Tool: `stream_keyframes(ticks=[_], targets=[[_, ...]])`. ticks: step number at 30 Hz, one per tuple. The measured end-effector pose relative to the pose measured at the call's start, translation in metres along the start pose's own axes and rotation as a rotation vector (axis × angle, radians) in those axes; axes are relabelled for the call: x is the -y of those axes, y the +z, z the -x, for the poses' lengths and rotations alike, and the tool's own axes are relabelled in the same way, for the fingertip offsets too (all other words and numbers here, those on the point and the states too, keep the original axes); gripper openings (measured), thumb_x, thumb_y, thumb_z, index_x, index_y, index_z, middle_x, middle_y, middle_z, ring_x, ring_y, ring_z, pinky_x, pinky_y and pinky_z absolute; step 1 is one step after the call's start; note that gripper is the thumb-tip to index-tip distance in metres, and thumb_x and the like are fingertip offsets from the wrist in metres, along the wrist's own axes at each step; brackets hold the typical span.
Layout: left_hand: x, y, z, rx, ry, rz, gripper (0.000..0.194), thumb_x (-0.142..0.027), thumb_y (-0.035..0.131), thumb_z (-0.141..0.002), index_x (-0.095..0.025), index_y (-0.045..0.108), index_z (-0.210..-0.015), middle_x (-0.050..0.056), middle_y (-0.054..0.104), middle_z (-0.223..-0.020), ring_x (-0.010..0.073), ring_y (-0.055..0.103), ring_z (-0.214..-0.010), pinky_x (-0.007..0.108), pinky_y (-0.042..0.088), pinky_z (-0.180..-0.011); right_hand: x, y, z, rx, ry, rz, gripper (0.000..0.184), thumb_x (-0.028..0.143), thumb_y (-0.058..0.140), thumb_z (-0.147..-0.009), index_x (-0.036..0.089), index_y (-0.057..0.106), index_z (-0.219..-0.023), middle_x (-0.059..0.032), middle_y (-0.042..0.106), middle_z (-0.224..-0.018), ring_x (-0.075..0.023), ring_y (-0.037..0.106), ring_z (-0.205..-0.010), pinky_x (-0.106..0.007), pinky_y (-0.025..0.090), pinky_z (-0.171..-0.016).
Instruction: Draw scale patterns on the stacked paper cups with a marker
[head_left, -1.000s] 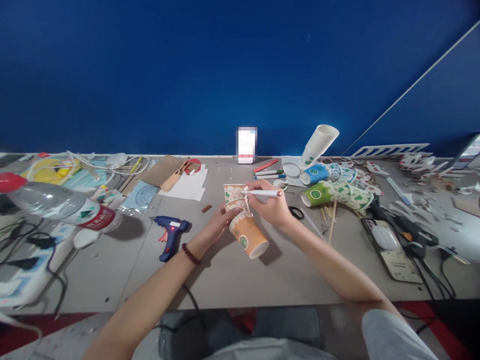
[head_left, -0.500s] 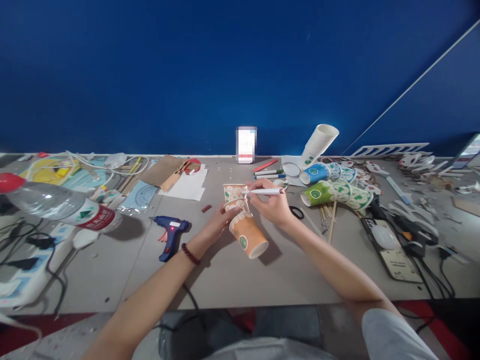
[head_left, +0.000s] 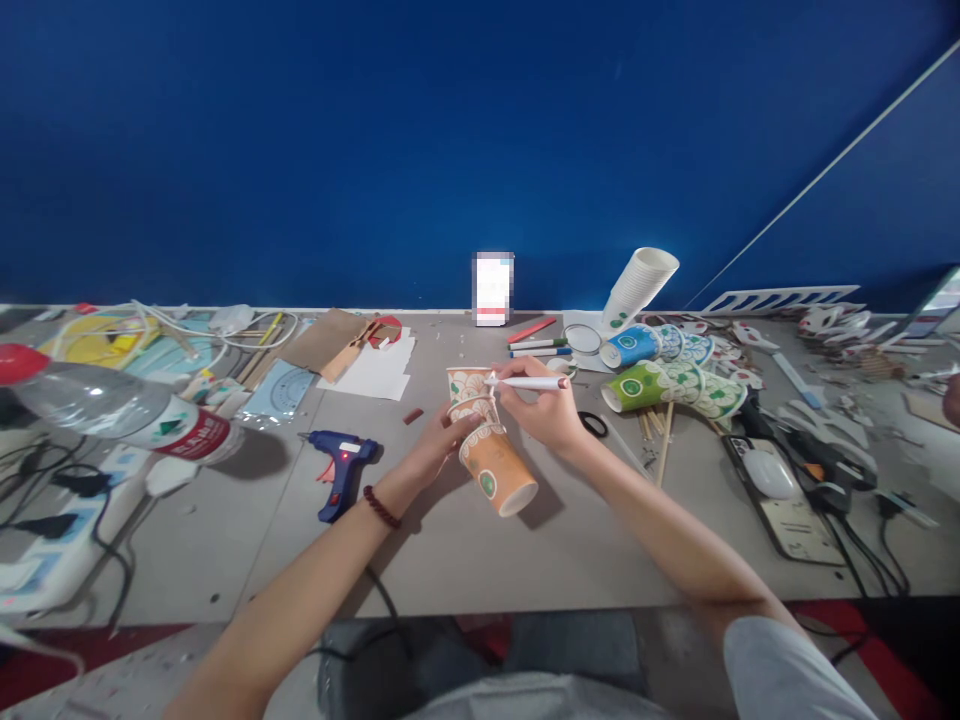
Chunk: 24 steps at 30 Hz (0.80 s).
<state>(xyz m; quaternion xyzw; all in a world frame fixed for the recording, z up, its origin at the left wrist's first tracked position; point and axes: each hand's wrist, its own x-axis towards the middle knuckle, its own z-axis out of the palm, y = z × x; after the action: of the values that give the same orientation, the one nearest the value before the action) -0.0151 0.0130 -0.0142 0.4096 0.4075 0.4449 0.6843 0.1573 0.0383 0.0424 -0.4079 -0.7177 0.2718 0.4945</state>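
Observation:
My left hand (head_left: 441, 447) is wrapped round the middle of an orange paper cup assembly (head_left: 501, 474), which tilts with one open end toward me. Its far part is white with orange scalloped outlines and green marks. Between the fingers of my right hand (head_left: 546, 408) is a white marker pen (head_left: 534, 383) with a red end. The pen's tip is at the patterned side of the far cup; whether it touches the surface is hard to make out. To the left of my left hand lies a blue hot glue gun (head_left: 345, 465) with a small red light.
Green and blue paper cups (head_left: 634, 388) lie at the right, below a leaning stack of white cups (head_left: 637, 285). Capped markers (head_left: 538, 350) lie behind my right hand. A water bottle (head_left: 127, 410) and power strip (head_left: 90, 530) occupy the left; a phone (head_left: 787, 510) lies right.
Both hands, the cups and the marker are almost where they were, with only a very slight shift. At the far right edge, part of what looks like another person's hand has appeared.

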Motion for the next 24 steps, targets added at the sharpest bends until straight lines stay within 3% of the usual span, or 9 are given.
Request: stream_keyframes(ticks=[5, 15, 24], targets=[[0.0003, -0.001, -0.0009, -0.005, 0.004, 0.003, 0.054, -0.04, 0.07, -0.072, -0.021, 0.057, -0.12, 0.01, 0.064, -0.121, 0.0291, 0.061, -0.106, 0.036, 0.048, -0.083, 0.0007, 0.0013, 0.0017, 0.023, -0.016, -0.003, 0.007, 0.017, 0.056, -0.076, 0.023, 0.056, -0.077, -0.001, 0.067, -0.079, -0.0246, 0.067, -0.102, -0.033, 0.051, -0.081], [0.0006, -0.0007, -0.0006, -0.01, -0.012, -0.004, 0.052, -0.04, 0.07, -0.072, -0.019, 0.057, -0.119, 0.011, 0.065, -0.119, 0.0288, 0.062, -0.104, 0.034, 0.049, -0.08, 0.0017, 0.0024, 0.0028, 0.032, 0.0, 0.008, 0.003, 0.02, 0.059, -0.076, 0.023, 0.057, -0.077, -0.0028, 0.069, -0.085, -0.0245, 0.067, -0.102, -0.034, 0.051, -0.082], [0.0008, -0.0003, -0.0002, -0.038, -0.003, 0.021, 0.054, -0.038, 0.071, -0.07, -0.019, 0.056, -0.119, 0.011, 0.066, -0.112, 0.0269, 0.064, -0.096, 0.034, 0.048, -0.077, 0.0027, -0.0038, -0.0028, -0.007, 0.062, -0.175, 0.006, 0.016, 0.056, -0.077, 0.022, 0.056, -0.079, -0.0022, 0.066, -0.08, -0.0232, 0.067, -0.096, -0.035, 0.051, -0.08]])
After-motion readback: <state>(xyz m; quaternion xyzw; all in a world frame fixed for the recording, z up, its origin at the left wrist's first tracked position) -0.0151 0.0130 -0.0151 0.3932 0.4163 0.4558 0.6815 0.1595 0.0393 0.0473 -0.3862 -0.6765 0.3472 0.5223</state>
